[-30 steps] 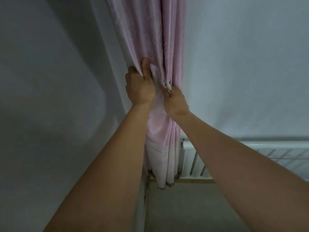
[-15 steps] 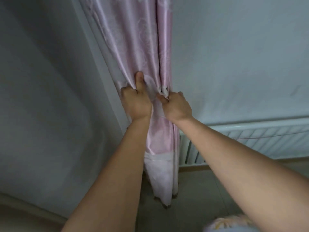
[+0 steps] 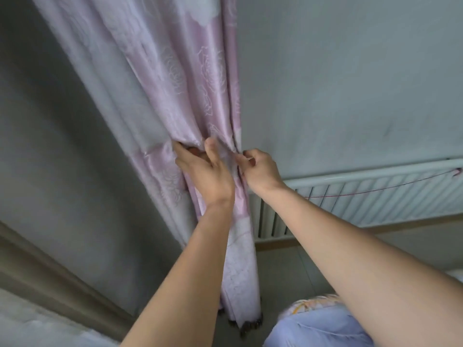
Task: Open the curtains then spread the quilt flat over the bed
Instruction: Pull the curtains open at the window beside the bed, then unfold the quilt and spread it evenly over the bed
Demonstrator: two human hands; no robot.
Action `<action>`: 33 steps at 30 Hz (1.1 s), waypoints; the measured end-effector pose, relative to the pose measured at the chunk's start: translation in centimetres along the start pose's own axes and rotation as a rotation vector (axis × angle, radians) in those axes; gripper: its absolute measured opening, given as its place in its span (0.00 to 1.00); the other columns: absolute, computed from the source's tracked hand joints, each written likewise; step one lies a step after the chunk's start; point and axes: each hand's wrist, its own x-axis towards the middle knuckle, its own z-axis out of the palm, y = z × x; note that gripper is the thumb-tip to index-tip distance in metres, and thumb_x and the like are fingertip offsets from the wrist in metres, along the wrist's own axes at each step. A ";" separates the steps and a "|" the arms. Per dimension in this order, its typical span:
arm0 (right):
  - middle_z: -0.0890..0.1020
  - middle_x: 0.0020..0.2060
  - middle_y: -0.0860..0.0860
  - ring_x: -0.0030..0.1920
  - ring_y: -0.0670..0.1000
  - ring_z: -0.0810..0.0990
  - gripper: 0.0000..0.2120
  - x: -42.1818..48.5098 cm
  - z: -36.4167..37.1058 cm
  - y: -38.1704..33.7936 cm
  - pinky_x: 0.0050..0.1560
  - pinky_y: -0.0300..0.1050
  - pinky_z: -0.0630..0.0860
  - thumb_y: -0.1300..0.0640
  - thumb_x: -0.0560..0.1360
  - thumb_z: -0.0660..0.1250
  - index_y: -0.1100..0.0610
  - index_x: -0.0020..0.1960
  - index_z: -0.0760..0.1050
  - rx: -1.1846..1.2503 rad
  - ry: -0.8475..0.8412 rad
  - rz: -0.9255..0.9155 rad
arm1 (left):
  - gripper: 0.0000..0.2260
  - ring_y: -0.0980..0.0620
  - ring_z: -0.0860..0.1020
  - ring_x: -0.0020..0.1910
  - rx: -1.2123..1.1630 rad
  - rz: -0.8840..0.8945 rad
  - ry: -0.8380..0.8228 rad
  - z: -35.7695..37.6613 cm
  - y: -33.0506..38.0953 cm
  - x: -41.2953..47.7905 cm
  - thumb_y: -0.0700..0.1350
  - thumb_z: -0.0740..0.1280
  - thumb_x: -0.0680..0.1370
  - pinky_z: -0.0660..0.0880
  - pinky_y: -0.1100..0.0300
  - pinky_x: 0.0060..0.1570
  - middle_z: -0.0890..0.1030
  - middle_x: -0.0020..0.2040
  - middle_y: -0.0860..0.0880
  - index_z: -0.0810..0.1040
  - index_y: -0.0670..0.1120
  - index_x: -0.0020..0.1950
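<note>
Both hands on the gathered curtain, tie-back stage by the look of it.

Left hand (image 3: 205,175) is half open, fingers tucked into a fold and thumb up, cupping the bunch without clamping. Right hand (image 3: 260,169) is pinched tight on the bunch's right edge, maybe on a tie or clip; too small to tell. Curtain (image 3: 180,78) hangs straight ahead, long axis vertical, pulled into the corner where the left wall (image 3: 50,151) meets the back wall. Right of it: radiator (image 3: 370,194), touching or just beside the folds. Quilt isn't identifiable; patterned fabric (image 3: 315,324) sits low right, near the right arm, well apart from the curtain. Free room is rightward and back.
</note>
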 end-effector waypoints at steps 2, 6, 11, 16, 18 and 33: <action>0.83 0.49 0.59 0.48 0.60 0.82 0.16 -0.9 -1.1 0.3 0.54 0.56 0.77 0.49 0.78 0.63 0.61 0.56 0.78 0.028 0.001 0.020 | 0.28 0.45 0.72 0.63 0.060 -0.010 -0.005 0.2 0.3 -1.8 0.48 0.57 0.83 0.65 0.73 0.60 0.63 0.71 0.38 0.51 0.42 0.78; 0.82 0.52 0.57 0.51 0.59 0.82 0.17 -2.9 -4.0 1.0 0.57 0.54 0.76 0.47 0.79 0.61 0.60 0.57 0.77 0.027 0.014 0.046 | 0.29 0.45 0.55 0.77 0.063 -0.060 -0.079 0.8 0.6 -5.4 0.48 0.54 0.83 0.56 0.68 0.69 0.47 0.78 0.42 0.43 0.44 0.79; 0.81 0.45 0.58 0.50 0.60 0.82 0.19 -5.3 -8.3 2.9 0.51 0.51 0.75 0.46 0.80 0.58 0.62 0.49 0.76 0.042 0.012 0.113 | 0.27 0.48 0.56 0.76 0.010 -0.226 -0.255 2.7 0.7 -9.8 0.47 0.55 0.83 0.52 0.72 0.64 0.49 0.78 0.44 0.47 0.44 0.79; 0.79 0.41 0.57 0.46 0.61 0.82 0.22 -7.6 -13.6 5.4 0.44 0.51 0.75 0.47 0.80 0.57 0.66 0.51 0.76 0.078 0.129 0.219 | 0.23 0.50 0.65 0.72 -0.098 -0.424 -0.498 5.8 2.6 -14.2 0.47 0.55 0.83 0.59 0.64 0.66 0.62 0.76 0.46 0.56 0.46 0.78; 0.78 0.40 0.54 0.42 0.57 0.83 0.21 -8.5 -16.1 6.4 0.42 0.48 0.74 0.46 0.80 0.57 0.65 0.52 0.76 0.108 0.200 0.268 | 0.20 0.48 0.71 0.68 -0.151 -0.497 -0.582 7.1 3.7 -15.8 0.46 0.55 0.83 0.65 0.53 0.71 0.69 0.71 0.46 0.61 0.46 0.75; 0.79 0.42 0.53 0.32 0.49 0.78 0.18 -18.9 -27.6 9.8 0.36 0.42 0.74 0.47 0.81 0.56 0.60 0.55 0.76 0.275 0.731 0.493 | 0.05 0.51 0.75 0.33 -0.338 -0.790 -1.097 13.4 8.3 -27.0 0.41 0.59 0.82 0.72 0.59 0.34 0.78 0.43 0.46 0.73 0.45 0.56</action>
